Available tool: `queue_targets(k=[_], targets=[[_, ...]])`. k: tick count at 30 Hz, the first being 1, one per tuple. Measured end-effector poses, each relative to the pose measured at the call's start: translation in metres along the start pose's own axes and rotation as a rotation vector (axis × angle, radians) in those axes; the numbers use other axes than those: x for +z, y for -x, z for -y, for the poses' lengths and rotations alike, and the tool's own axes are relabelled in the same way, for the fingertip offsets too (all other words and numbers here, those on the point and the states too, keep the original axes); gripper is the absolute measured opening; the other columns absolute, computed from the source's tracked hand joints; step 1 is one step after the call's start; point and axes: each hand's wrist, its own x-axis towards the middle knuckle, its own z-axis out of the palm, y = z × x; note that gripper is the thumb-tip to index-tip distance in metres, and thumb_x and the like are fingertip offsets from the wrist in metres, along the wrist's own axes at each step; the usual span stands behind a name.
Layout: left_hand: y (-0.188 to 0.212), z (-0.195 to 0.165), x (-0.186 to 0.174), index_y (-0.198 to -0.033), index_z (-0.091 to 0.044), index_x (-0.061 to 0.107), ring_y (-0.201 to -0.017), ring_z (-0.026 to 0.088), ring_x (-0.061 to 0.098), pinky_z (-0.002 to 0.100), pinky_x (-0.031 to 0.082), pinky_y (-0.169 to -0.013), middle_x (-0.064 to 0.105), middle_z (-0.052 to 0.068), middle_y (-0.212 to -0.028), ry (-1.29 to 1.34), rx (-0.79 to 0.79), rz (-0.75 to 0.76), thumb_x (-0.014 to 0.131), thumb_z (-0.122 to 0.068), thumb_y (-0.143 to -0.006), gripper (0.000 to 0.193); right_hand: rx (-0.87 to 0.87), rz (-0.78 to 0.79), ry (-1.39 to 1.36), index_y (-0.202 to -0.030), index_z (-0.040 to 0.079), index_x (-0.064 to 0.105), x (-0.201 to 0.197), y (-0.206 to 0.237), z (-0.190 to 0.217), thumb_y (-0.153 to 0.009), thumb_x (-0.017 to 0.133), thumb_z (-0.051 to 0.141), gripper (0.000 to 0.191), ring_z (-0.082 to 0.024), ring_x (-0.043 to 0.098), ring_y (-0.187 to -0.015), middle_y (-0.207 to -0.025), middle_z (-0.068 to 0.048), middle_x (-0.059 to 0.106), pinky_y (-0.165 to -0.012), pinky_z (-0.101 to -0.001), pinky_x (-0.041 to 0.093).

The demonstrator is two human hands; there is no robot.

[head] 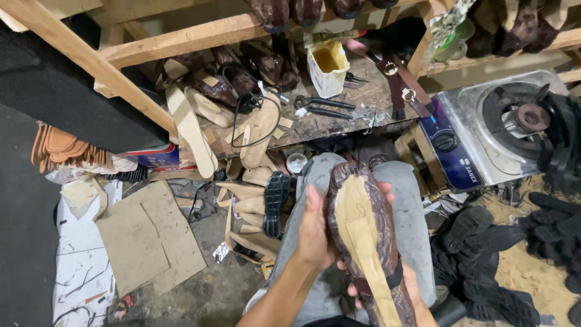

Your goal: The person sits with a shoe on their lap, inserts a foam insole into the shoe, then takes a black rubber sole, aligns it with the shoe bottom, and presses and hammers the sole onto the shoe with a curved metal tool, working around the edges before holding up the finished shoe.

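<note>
1. The left hand lies flat against the left flank of the lasted shoe upper, fingers pressed together and pointing away from the person, fingertips just past the toe end.
2. The right hand supports the upper from beneath at the heel end. Only part of it shows, with a few fingertips curling over the right edge near the toe; whether the fingers are spread cannot be determined.
3. The upper is dark brown and patterned, sole side up, with a tan insole exposed along its length. It rests over the person's lap, on grey trousers.
4. Directly ahead stands a wooden workbench carrying a cream glue container, pliers, brown straps with buckles and more brown uppers.
5. To the right, a steel gas stove sits near the knee; black soles are piled on the floor beside it.
6. To the left, a single black sole and tan insole blanks lie just beside the left hand; cardboard sheets cover the floor further out.
7. A slanted wooden beam crosses the upper left.
</note>
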Motion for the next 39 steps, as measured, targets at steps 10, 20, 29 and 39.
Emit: queue_targets(k=[10, 20, 29, 39], targets=[[-0.021, -0.008, -0.024, -0.142, 0.002, 0.051, -0.12, 0.039, 0.064, 0.053, 0.05, -0.111, 0.065, 0.023, -0.122, 0.083, -0.047, 0.013, 0.024, -0.072, -0.109, 0.086, 0.151, 0.005, -0.111, -0.149, 0.008, 0.039, -0.02, -0.006, -0.007, -0.094, 0.045, 0.05, 0.069, -0.044, 0.073, -0.081, -0.129, -0.036, 0.056, -0.058, -0.0561, 0.06], [-0.029, 0.0, -0.021, -0.115, -0.001, 0.056, -0.106, 0.034, 0.065, 0.047, 0.052, -0.1, 0.063, 0.018, -0.104, 0.127, -0.043, 0.079, 0.026, -0.066, -0.115, 0.071, 0.187, 0.229, -0.254, -0.149, 0.005, 0.034, -0.026, -0.011, -0.006, -0.097, 0.047, 0.054, 0.073, -0.049, 0.07, -0.088, -0.132, -0.038, 0.051, -0.061, -0.0605, 0.059], [-0.04, 0.005, -0.018, -0.126, -0.005, 0.055, -0.103, 0.035, 0.065, 0.048, 0.054, -0.094, 0.065, 0.019, -0.11, 0.079, 0.016, 0.001, 0.029, -0.053, -0.119, 0.055, 0.198, 0.3, -0.242, -0.151, 0.001, 0.035, -0.011, -0.014, -0.001, -0.099, 0.05, 0.057, 0.078, -0.05, 0.069, -0.091, -0.13, -0.038, 0.052, -0.063, -0.0599, 0.059], [-0.039, 0.004, -0.022, -0.115, -0.003, 0.054, -0.104, 0.034, 0.066, 0.048, 0.053, -0.097, 0.064, 0.02, -0.104, 0.083, -0.009, 0.099, 0.032, -0.05, -0.123, 0.053, 0.223, 0.359, -0.227, -0.152, -0.004, 0.035, -0.011, -0.015, -0.004, -0.101, 0.053, 0.06, 0.084, -0.052, 0.068, -0.094, -0.127, -0.038, 0.054, -0.066, -0.0593, 0.059]])
